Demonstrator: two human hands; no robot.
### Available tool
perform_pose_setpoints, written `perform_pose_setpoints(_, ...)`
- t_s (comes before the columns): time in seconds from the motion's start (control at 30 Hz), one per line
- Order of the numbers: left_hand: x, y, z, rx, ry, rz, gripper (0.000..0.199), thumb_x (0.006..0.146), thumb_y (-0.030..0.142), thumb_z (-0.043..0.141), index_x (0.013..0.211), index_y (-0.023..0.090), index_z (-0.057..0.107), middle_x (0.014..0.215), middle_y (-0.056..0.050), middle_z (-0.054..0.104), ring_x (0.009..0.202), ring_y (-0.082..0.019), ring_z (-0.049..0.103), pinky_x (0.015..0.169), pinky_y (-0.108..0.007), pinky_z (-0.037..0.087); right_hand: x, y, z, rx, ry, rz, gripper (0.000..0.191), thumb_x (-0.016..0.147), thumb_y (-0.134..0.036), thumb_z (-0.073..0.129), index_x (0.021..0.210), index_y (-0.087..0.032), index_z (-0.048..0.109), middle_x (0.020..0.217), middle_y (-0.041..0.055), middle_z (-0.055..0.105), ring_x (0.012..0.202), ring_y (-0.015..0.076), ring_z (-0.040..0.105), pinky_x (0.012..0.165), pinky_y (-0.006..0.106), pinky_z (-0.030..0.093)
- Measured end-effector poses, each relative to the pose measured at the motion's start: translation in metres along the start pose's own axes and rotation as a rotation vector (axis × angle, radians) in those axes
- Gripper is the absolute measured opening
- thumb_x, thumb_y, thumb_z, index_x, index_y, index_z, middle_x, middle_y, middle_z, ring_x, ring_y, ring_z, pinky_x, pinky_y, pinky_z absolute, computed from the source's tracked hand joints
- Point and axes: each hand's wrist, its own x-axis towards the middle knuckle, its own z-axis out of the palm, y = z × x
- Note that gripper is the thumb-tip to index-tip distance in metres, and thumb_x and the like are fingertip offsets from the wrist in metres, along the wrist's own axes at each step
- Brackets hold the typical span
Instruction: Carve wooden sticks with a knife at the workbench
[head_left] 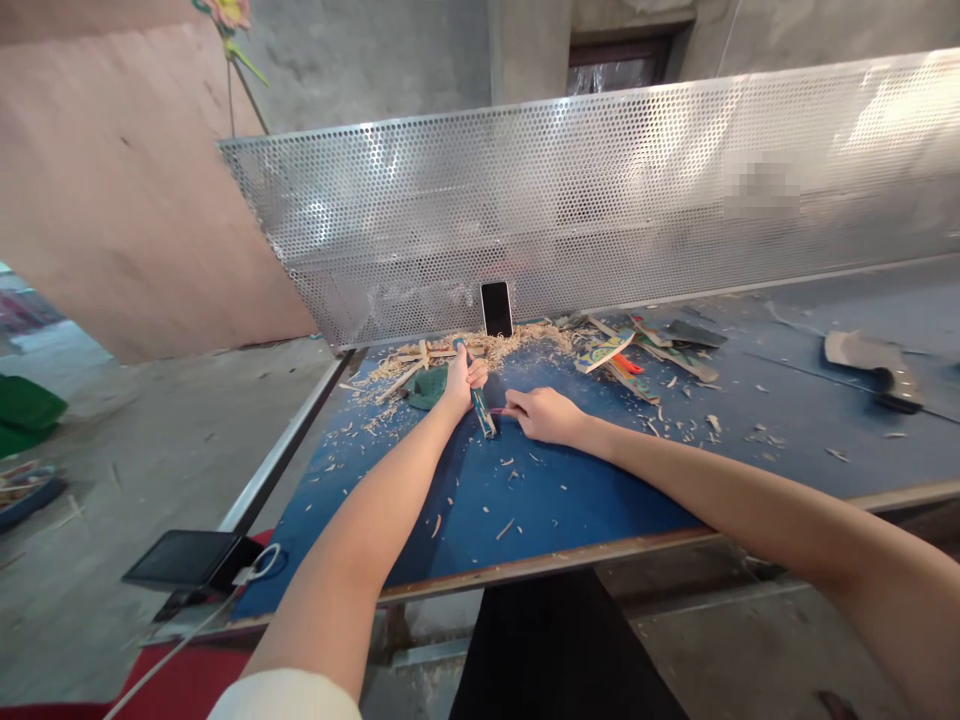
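Observation:
My left hand (463, 378) is wrapped around a narrow strip (482, 412), apparently wood, with worn blue paint; its lower end tilts toward me above the blue tabletop (540, 500). Closed in a fist, my right hand (551, 415) grips a thin tool with a pinkish shaft (501, 411). The tool's tip reaches the side of the strip near its lower end. What kind of tool it is cannot be made out, as the fingers cover most of it. A dark green cloth-like piece (427, 388) lies just behind my left hand.
Pale wood shavings (525, 340) are heaped around a phone (496, 308) leaning against a perforated metal screen (465, 230). Painted wood scraps (607, 352) lie to the right, beyond them a curved brown piece (874, 365). A black device with a white cable (191, 560) sits at the left table corner.

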Motion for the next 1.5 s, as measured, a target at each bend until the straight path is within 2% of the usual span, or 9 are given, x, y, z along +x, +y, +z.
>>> perform_pose_setpoints(0.13,-0.004,0.001,0.000,-0.063,-0.040,-0.021,0.055,0.102,0.065,0.058,0.073,0.021,0.045,0.051,0.010,0.021,0.036,-0.005,0.014,0.035,-0.021,0.011,0.000,0.005,0.001,0.043,-0.019,-0.018,0.020,0.107,-0.033,0.049,0.101,-0.023,0.066,0.084,0.0056,0.076,0.074,0.0209,0.065,0.064,0.030,0.025)
perform_pose_setpoints(0.43,-0.008,0.004,-0.002,-0.157,-0.098,-0.039,0.051,0.112,0.052,0.040,0.074,0.020,0.050,0.050,0.008,0.025,0.036,-0.006,0.016,0.035,-0.020,0.013,-0.002,0.009,0.000,0.014,-0.017,-0.107,0.023,0.109,-0.035,0.047,0.104,-0.022,0.066,0.082,0.0059,0.075,0.070,0.0201,0.064,0.064,0.030,0.025)
perform_pose_setpoints(0.63,-0.011,0.008,-0.003,-0.242,-0.142,-0.184,0.043,0.113,0.045,0.040,0.079,0.020,0.051,0.055,0.004,0.034,0.041,-0.009,0.034,0.040,-0.018,0.028,-0.004,0.004,0.002,0.001,0.083,-0.145,0.031,0.114,-0.035,0.041,0.102,-0.020,0.065,0.086,0.0064,0.077,0.069,0.0177,0.063,0.062,0.030,0.023)
perform_pose_setpoints(0.73,-0.008,0.008,-0.005,-0.260,-0.128,-0.244,0.042,0.113,0.044,0.041,0.080,0.019,0.049,0.054,0.006,0.032,0.038,-0.007,0.031,0.038,-0.017,0.024,0.000,0.000,0.004,-0.012,0.093,-0.185,0.032,0.114,-0.034,0.040,0.099,-0.019,0.065,0.089,0.0066,0.077,0.070,0.0168,0.062,0.061,0.030,0.022)
perform_pose_setpoints(0.93,-0.001,0.001,-0.002,-0.140,-0.005,-0.129,0.051,0.100,0.061,0.066,0.077,0.022,0.042,0.052,0.011,0.023,0.036,-0.006,0.023,0.036,-0.017,0.017,0.002,-0.009,-0.002,-0.008,0.037,-0.111,0.025,0.109,-0.027,0.044,0.102,-0.021,0.067,0.088,0.0069,0.078,0.072,0.0188,0.064,0.063,0.031,0.024)
perform_pose_setpoints(1.07,-0.001,-0.002,0.001,-0.017,0.020,-0.062,0.055,0.097,0.065,0.067,0.075,0.023,0.040,0.050,0.011,0.024,0.036,-0.006,0.023,0.036,-0.018,0.017,0.003,-0.008,-0.005,-0.005,-0.014,-0.040,0.020,0.104,-0.025,0.048,0.100,-0.023,0.067,0.085,0.0058,0.077,0.072,0.0208,0.065,0.064,0.031,0.025)
perform_pose_setpoints(1.17,-0.001,-0.001,0.002,0.011,0.027,-0.056,0.055,0.097,0.060,0.071,0.074,0.023,0.038,0.049,0.011,0.025,0.035,-0.005,0.023,0.036,-0.019,0.018,0.004,-0.007,-0.003,0.019,-0.036,-0.037,0.020,0.104,-0.027,0.048,0.099,-0.024,0.067,0.084,0.0059,0.077,0.072,0.0214,0.065,0.064,0.031,0.025)
perform_pose_setpoints(1.37,0.000,0.001,0.003,0.013,0.047,-0.102,0.051,0.103,0.034,0.068,0.072,0.024,0.029,0.047,0.012,0.023,0.034,-0.003,0.020,0.036,-0.019,0.015,-0.002,-0.005,-0.002,0.024,-0.037,-0.082,0.023,0.106,-0.033,0.047,0.098,-0.024,0.066,0.080,0.0061,0.075,0.070,0.0215,0.064,0.063,0.032,0.022)
perform_pose_setpoints(1.5,-0.001,0.003,0.005,-0.007,0.034,-0.116,0.053,0.103,0.035,0.068,0.070,0.025,0.027,0.047,0.013,0.020,0.033,-0.004,0.017,0.035,-0.020,0.015,-0.004,-0.003,-0.003,0.031,-0.044,-0.121,0.025,0.107,-0.033,0.046,0.098,-0.023,0.067,0.079,0.0060,0.075,0.070,0.0213,0.065,0.064,0.031,0.024)
